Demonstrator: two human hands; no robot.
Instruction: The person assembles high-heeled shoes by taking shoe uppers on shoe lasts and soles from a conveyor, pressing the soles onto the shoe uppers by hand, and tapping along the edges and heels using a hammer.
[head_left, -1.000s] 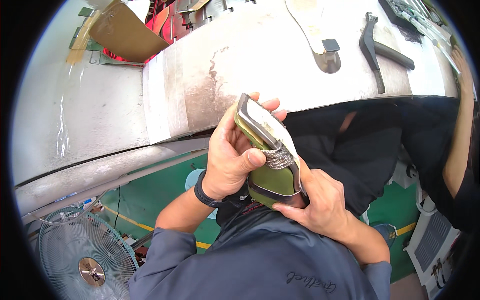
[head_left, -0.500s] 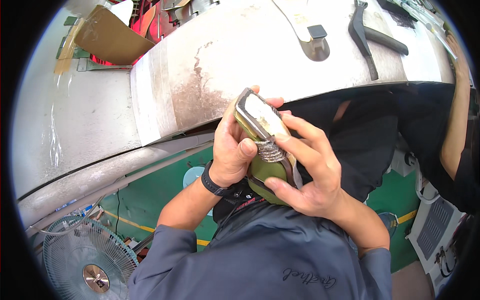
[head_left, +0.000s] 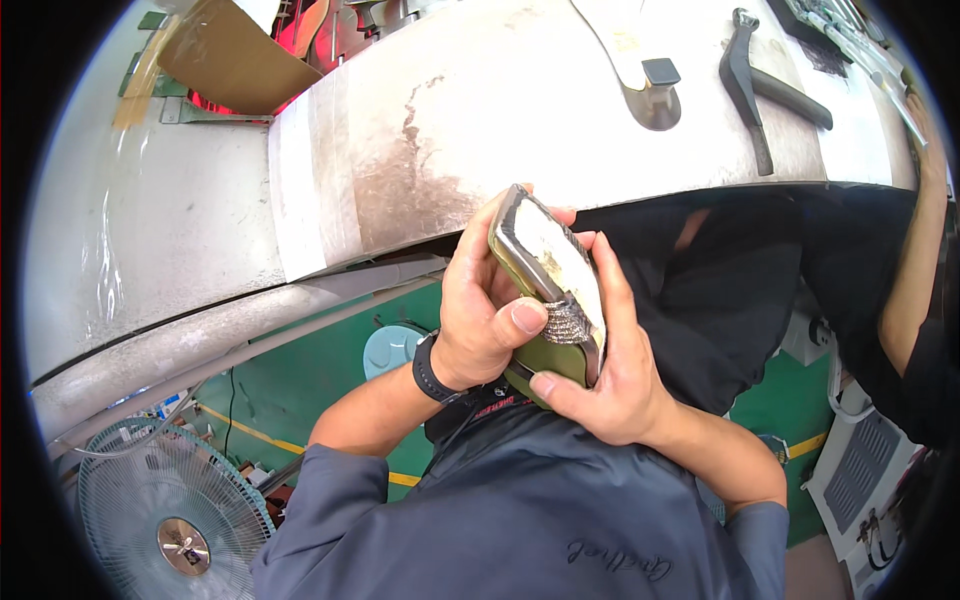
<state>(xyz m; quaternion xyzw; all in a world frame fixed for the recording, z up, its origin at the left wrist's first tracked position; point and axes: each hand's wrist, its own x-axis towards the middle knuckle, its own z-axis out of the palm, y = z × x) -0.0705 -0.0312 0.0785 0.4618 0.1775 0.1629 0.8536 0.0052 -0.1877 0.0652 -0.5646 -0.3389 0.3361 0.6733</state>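
A shoe on a green last is held in front of me, white underside up and narrow end pointing away. A dark edge runs around the underside, and glittering bands cross its nearer part. My left hand is closed round the left side, thumb by the glittering bands. My right hand grips the right side, fingers stretched along the edge and thumb on the green near end. The shoe's lower face is hidden by my hands.
On the pale, stained worktable lie a black hammer-like tool and a curved metal piece with a black block. Brown card stands far left. A fan, pale blue stool and grey-white machine surround me. Another person's arm is at right.
My right hand's fingers have moved from over the white underside to its right edge. The shoe has shifted slightly right in view; my left hand still holds it.
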